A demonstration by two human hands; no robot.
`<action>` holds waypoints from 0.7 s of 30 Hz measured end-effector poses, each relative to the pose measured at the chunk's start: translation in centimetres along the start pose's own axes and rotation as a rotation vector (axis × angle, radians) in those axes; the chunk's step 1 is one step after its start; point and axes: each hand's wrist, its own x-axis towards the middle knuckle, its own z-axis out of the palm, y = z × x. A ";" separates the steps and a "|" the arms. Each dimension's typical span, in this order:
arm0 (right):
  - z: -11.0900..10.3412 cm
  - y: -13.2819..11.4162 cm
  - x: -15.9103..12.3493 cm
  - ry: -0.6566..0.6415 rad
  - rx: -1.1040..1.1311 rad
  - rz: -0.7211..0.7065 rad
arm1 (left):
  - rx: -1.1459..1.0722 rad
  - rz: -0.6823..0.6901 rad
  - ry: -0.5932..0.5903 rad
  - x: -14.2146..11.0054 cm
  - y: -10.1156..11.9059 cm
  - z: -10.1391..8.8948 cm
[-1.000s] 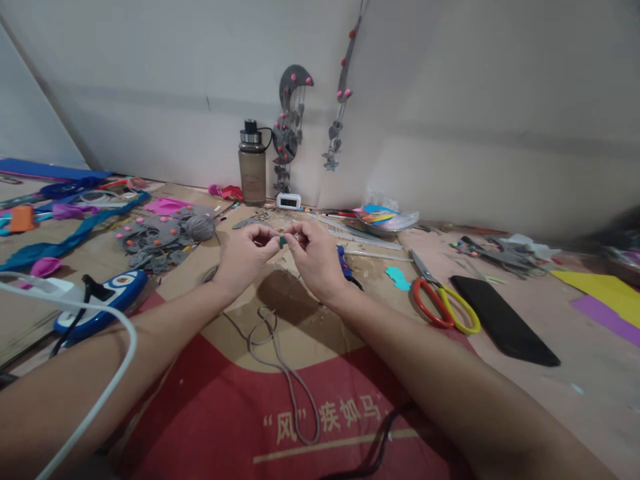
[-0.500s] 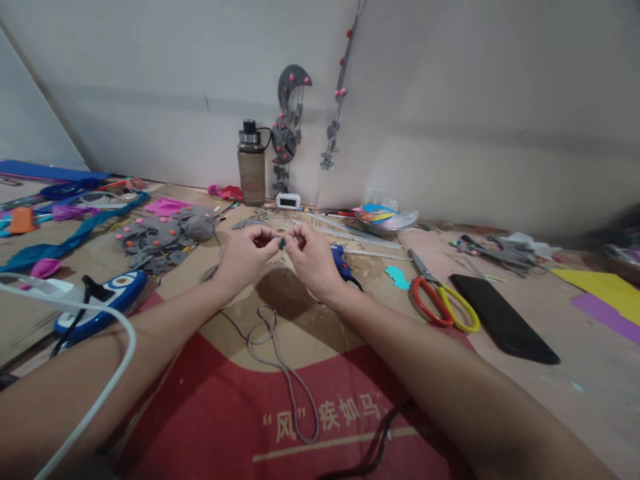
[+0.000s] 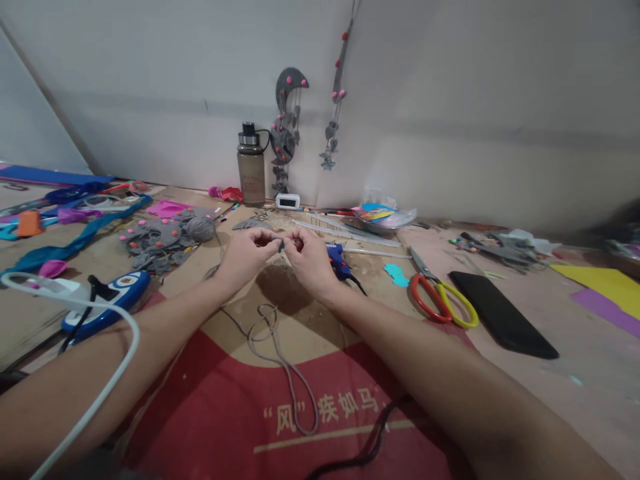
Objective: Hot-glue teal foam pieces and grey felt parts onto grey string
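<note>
Both my hands meet over the middle of the cardboard, fingertips almost touching. Between them sits a small dark green piece, too small for its kind to be told. My left hand pinches it from one side, my right hand from the other. Grey cord lies in loose loops on the cardboard below my hands, and part of it runs toward my left wrist. Just past my right wrist rests a blue glue gun, partly hidden by that hand.
Scissors, a black phone and a turquoise cutout lie to the right. At the back stand a bottle and a small digital clock. Grey felt pieces with yarn and a blue power strip are on the left.
My hands stay together around the small green piece, with only a slight shift of the fingers. The whole view has moved a little.
</note>
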 end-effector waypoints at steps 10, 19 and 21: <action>0.2 0.1 -0.7 0.027 -0.087 -0.047 | 0.278 0.115 0.051 -0.2 -0.3 0.2; 1.2 1.3 -1.1 0.032 -0.101 0.056 | 0.145 0.012 -0.079 0.3 -2.6 0.9; 1.2 1.4 -1.1 0.030 -0.114 0.056 | 0.160 0.029 -0.085 0.5 -2.9 0.8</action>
